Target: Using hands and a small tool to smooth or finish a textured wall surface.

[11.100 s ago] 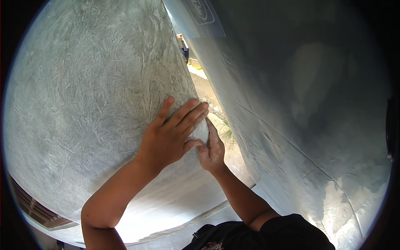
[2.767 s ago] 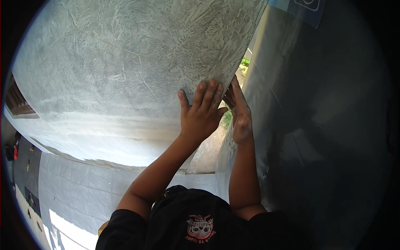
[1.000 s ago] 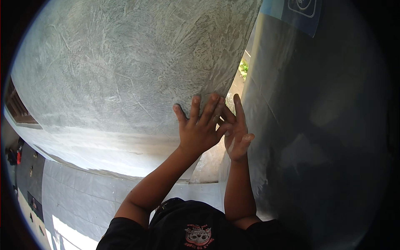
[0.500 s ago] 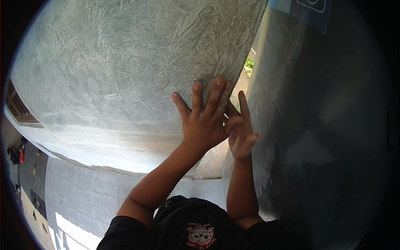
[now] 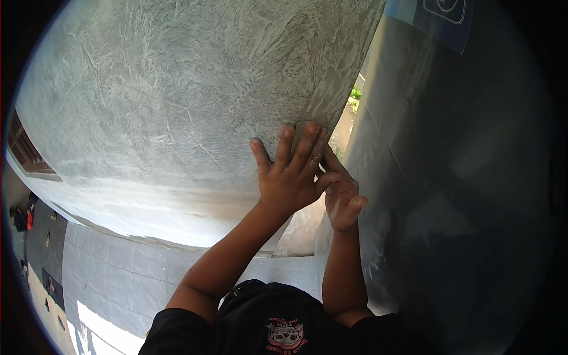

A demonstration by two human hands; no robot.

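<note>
My left hand lies on the rough grey plastered wall, close to its right edge, with the fingers spread. Under the fingertips a thin grey sheet is pressed flat to the plaster; most of it is covered, so I cannot tell its exact kind. My right hand is just to the right, at the wall's edge, palm turned toward me and thumb apart. Its other fingers reach up partly behind the left hand. Whether they touch the sheet or the edge is hidden. Pale dust marks both hands.
Right of a narrow gap stands a dark grey surface with a blue sign at its top. Greenery shows through the gap. Below is grey tiled floor. A brown window frame and scattered items are at far left.
My left hand has slid a little downward along the wall edge, and the sheet has moved with it. My right hand's raised index finger has dropped behind the left hand.
</note>
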